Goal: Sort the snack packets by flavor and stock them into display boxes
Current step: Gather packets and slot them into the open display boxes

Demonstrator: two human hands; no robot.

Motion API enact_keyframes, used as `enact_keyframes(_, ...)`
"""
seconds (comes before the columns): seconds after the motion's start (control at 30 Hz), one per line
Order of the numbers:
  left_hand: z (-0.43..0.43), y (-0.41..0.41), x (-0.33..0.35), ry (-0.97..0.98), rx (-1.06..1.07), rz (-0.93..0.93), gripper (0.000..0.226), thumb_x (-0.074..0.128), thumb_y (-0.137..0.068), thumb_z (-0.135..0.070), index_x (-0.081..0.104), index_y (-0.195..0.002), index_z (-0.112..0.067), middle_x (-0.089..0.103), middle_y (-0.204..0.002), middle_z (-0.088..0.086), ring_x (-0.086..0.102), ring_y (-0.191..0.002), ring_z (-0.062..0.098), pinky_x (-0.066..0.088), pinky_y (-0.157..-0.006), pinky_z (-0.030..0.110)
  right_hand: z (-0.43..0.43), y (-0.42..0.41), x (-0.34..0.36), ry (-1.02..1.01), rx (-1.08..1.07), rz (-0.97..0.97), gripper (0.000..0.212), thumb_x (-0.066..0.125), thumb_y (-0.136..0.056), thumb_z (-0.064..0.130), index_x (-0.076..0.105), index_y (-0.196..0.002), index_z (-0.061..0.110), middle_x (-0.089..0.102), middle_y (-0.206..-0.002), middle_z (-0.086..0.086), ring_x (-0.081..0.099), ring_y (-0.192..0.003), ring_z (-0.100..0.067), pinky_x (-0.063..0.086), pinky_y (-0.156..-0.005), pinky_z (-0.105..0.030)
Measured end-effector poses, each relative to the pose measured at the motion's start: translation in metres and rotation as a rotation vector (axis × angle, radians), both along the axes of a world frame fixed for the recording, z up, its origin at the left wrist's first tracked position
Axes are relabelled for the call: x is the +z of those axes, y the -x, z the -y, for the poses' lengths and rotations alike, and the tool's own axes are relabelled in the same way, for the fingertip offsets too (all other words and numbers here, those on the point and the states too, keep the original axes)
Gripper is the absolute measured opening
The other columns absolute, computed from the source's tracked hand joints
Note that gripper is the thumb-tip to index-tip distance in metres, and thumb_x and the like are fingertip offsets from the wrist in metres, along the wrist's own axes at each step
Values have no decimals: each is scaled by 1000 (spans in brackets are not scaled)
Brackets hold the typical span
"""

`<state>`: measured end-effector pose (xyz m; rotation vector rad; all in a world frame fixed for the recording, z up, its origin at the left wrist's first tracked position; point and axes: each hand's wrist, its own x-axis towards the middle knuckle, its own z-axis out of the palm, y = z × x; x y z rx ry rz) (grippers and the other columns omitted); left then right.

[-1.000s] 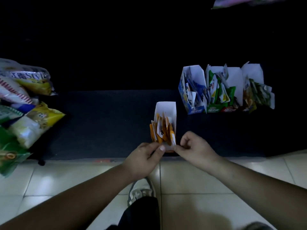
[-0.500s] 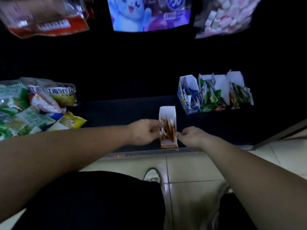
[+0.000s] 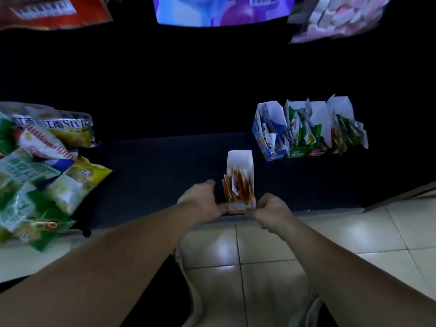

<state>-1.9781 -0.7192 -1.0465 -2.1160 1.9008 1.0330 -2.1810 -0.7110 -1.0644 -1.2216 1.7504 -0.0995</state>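
Dark mat (image 3: 153,180) above tiled floor (image 3: 330,232). On front edge: orange display box (image 3: 239,159) stocked with orange packets (image 3: 238,186). Right hand (image 3: 271,208) pinching its near right corner; left hand (image 3: 203,199) touching left corner, grip indeterminable.

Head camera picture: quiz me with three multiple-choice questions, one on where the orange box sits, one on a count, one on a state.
1. Where is the orange box?
A. Left of the row of boxes, nearer the front edge of the shelf
B. Behind the row
C. On the floor tiles

2. How many boxes make up the row?
A. Two
B. Three
C. Five

3. The orange box is:
A. Empty
B. Stocked with packets
C. Closed

Answers:
1 A: it stands alone, left of the row and close to the shelf's front edge.
2 B: three open boxes stand side by side.
3 B: orange packets stick out of its open top.
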Motion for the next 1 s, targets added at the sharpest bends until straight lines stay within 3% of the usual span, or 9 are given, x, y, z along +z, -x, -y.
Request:
enact_keyframes(0.07,6,-2,-7,-73,19,-54,68,70,-79,-73,57,-120,-20,66,-108,1,64,-95,18,54,-73,31,6,1,-11,26,-24,13,17,69,-91,32,57,-90,21,69,-90,-10,68,-78,-24,53,-62,-36)
enact_keyframes(0.2,16,6,-23,-7,46,-230,27,80,-83,-50,59,-88,-33,66,-89,-7,63,-82,10,47,-62,25,29,-1,-9,144,-102,104,9,67,-93,26,61,-90,20,74,-87,-13,74,-78,-29,63,-72,-47)
enact_keyframes(0.27,23,10,-29,53,74,-244,25,78,-86,-43,56,-80,-32,66,-86,-6,62,-78,11,46,-59,25,46,-6,2,194,-107,133,2,65,-95,22,64,-95,23,76,-90,-9,75,-81,-26,63,-78,-48)
enact_keyframes(0.4,34,16,-34,120,142,-272,24,74,-87,-40,59,-79,-23,67,-81,1,64,-73,18,54,-61,34,76,-8,20,142,-30,212,20,56,-99,13,63,-113,26,72,-101,-8,74,-87,-23,61,-76,-40)
enact_keyframes(0.5,41,12,-33,131,232,-336,20,70,-90,-37,63,-85,-20,73,-80,5,73,-71,24,64,-66,47,83,6,12,125,62,116,20,67,-94,19,65,-113,26,72,-98,-7,72,-85,-21,57,-68,-34)
enact_keyframes(0.67,42,17,-31,168,323,-416,37,55,-89,-57,63,-87,-21,73,-77,5,73,-67,25,63,-66,51,77,15,-16,96,53,96,29,85,-77,26,65,-98,28,70,-96,-2,67,-86,-18,48,-61,-29)
enact_keyframes(0.77,43,24,-30,230,263,-270,49,61,-83,-74,58,-88,-25,69,-78,-2,69,-71,17,58,-60,39,73,8,-33,141,37,137,21,83,-81,30,65,-90,25,71,-86,-1,67,-78,-18,53,-62,-34)
enact_keyframes(0.87,49,26,-33,246,277,-287,37,72,-85,-55,56,-92,-22,69,-84,0,70,-74,18,62,-65,44,73,10,-40,200,4,151,28,81,-81,48,67,-85,25,72,-81,0,69,-77,-20,59,-70,-39)
enact_keyframes(1.0,51,21,-36,246,270,-350,16,67,-90,-30,54,-87,-22,70,-80,6,71,-71,26,61,-61,52,75,20,-45,223,36,144,17,76,-88,46,69,-90,31,73,-88,5,70,-84,-17,60,-75,-37)
